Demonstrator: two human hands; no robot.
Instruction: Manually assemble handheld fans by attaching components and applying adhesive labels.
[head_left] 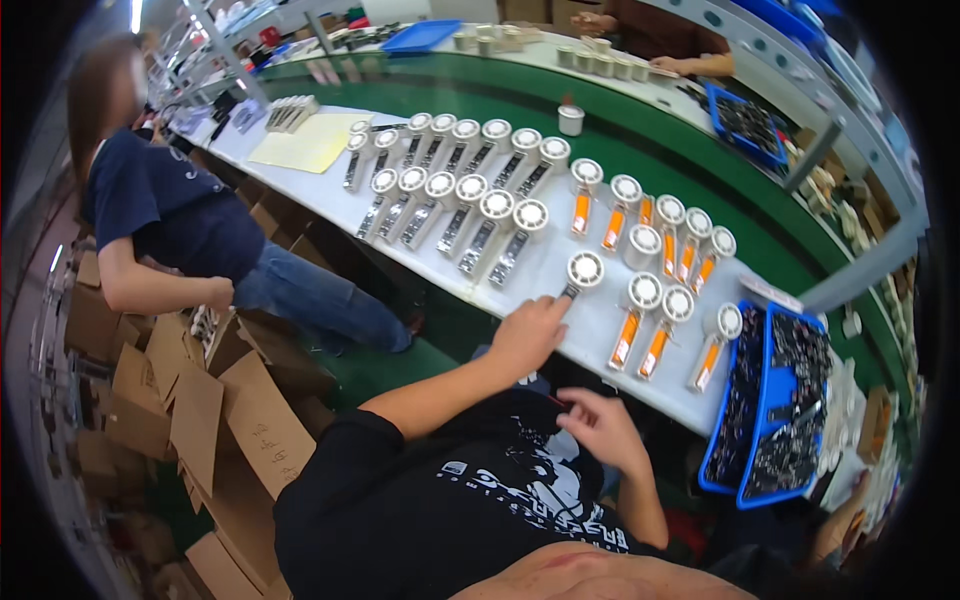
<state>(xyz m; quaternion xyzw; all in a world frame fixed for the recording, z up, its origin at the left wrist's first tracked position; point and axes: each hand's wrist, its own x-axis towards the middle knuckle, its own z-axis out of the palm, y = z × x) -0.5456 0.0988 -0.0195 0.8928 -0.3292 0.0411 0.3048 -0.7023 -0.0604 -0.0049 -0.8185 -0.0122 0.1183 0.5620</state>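
My left hand (530,335) is closed on the lower end of a handheld fan (585,268) with a round white head, at the front edge of the table. Its dark handle is mostly covered by my fingers. My right hand (606,430) is held in front of my shirt, off the table, fingers bent but apart, with nothing visible in it. Right of the held fan lie several fans with orange-filled handles (654,352). To its left are rows of fans with dark circuit boards in their handles (484,240). A white fan head (642,246) stands among the orange ones.
Blue trays (745,470) of small dark parts sit at the table's right end. A green conveyor belt (430,90) runs behind the white table (400,262). One person (175,190) stands at left near open cardboard boxes (265,420); another person (660,35) works across the belt.
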